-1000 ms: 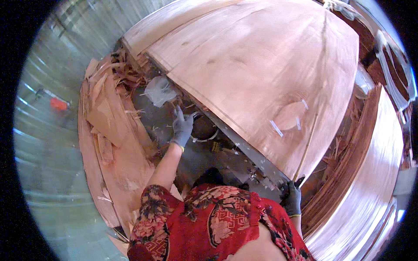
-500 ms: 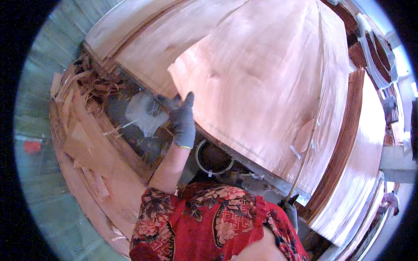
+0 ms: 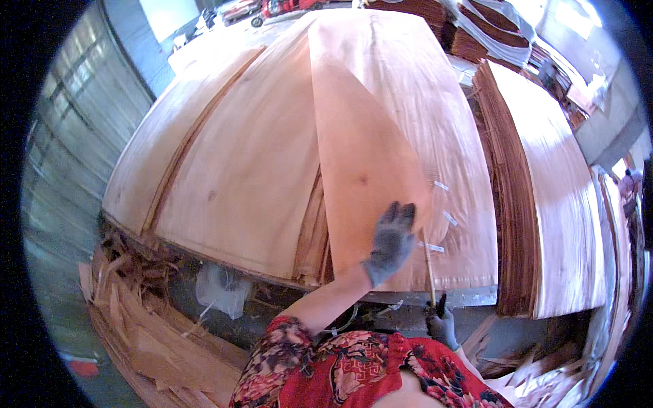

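Note:
My left hand (image 3: 392,243), in a grey work glove, lies on a thin wood veneer sheet (image 3: 364,153) with its fingers stretched out. The sheet's left part looks darker and orange, with a curved boundary running down toward that hand. Just right of the glove, short white tape strips (image 3: 450,217) stick to the pale veneer. My right hand (image 3: 443,329), also gloved in grey, is closed around the lower end of a thin stick (image 3: 428,272) near the front edge. The stick points away from me over the veneer, its far end close to my left hand.
More veneer stacks lie left (image 3: 231,177) and right (image 3: 561,183), with darker brown veneer (image 3: 507,183) between. Scrap strips (image 3: 149,333) pile at the lower left beside a translucent plastic bag (image 3: 223,291). Wrapped stacks (image 3: 486,30) and a red vehicle (image 3: 286,7) stand farther back.
My left hand has moved right from the sheet's left edge to beside the tape strips. The veneer's left edge has shifted right, exposing brown layers beneath. The view has tilted up; my right hand keeps the stick.

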### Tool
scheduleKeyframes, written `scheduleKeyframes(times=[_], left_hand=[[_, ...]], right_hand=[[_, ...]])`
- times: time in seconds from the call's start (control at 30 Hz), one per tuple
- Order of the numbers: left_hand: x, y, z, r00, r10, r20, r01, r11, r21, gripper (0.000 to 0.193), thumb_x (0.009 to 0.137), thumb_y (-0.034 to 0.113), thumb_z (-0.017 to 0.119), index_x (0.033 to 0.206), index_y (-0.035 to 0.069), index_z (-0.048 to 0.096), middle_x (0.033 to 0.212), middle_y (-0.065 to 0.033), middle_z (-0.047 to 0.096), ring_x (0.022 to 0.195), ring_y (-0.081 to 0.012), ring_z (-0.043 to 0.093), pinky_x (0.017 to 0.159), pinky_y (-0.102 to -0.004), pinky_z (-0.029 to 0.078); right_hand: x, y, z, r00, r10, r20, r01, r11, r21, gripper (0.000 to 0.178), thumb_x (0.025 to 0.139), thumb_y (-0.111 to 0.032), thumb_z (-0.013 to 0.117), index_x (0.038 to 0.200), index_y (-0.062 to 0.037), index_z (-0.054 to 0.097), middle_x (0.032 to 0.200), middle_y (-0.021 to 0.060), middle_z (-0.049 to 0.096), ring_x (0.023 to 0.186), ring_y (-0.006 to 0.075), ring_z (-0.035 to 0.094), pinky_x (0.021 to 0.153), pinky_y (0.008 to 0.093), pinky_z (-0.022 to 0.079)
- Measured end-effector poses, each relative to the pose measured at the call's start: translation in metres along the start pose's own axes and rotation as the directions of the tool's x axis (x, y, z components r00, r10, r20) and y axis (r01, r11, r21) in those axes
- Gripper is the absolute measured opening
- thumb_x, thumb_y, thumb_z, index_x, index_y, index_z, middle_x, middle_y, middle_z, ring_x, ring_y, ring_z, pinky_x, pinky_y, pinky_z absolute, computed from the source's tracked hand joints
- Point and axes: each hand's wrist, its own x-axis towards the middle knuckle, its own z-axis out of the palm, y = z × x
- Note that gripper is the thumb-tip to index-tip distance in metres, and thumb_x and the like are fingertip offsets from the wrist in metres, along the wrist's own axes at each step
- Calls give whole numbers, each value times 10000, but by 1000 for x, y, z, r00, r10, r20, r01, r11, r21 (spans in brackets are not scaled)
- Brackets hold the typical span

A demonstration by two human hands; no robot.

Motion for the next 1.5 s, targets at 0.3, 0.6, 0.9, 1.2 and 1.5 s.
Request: scheduleKeyframes(times=[0.3, 0.6, 0.9, 1.2, 1.5], left_hand=[[6, 70, 177, 933, 119, 340, -142, 989, 45, 404, 784, 200, 532, 1145, 17, 528, 1007, -167, 604, 946, -332, 571, 759, -452, 451], [-13, 97, 179, 816, 113, 568, -11, 984, -180, 396, 825, 247, 541, 1144, 13, 541, 957, -201, 626, 814, -354, 611, 714, -432, 475], [26, -2, 45, 985, 156, -66, -168, 954, -249, 556, 783, 221, 669, 1234, -8, 439, 1310, -268, 367, 1294, -382, 224, 1056, -417, 221], [-21, -42, 107, 905, -257, 339, 412, 727, -549, 672, 937, 351, 414, 1389, -50, 118, 1459, -229, 96, 1356, -339, 4, 1097, -400, 69], [40, 179, 197, 959, -65, 276, 276, 444, -853, 541, 967, 247, 370, 1384, -41, 182, 1443, -160, 212, 1309, -221, 222, 1069, -313, 215]], right_hand=[[4, 62, 0, 979, -102, 175, 66, 978, 199, 226, 832, -72, 533, 1049, -36, 590, 658, -36, 514, 524, 57, 423, 468, 215, 343], [-6, 70, 16, 973, -224, -55, 223, 974, -27, 420, 798, -17, 475, 1217, -38, 474, 896, 169, 617, 786, 211, 595, 702, 339, 461], [8, -16, 36, 703, -662, -260, 513, 726, -459, 436, 867, -191, 538, 1285, -114, 445, 844, 243, 608, 738, 336, 637, 643, 390, 471], [-42, -77, 8, 978, -150, -143, 168, 978, 126, 308, 884, -236, 539, 1081, -5, 591, 622, -39, 495, 505, 52, 442, 441, 226, 351], [-53, -65, -182, 959, -238, -155, 279, 892, 355, 255, 857, -201, 571, 1022, -11, 616, 677, -48, 521, 597, 59, 454, 540, 205, 370]])
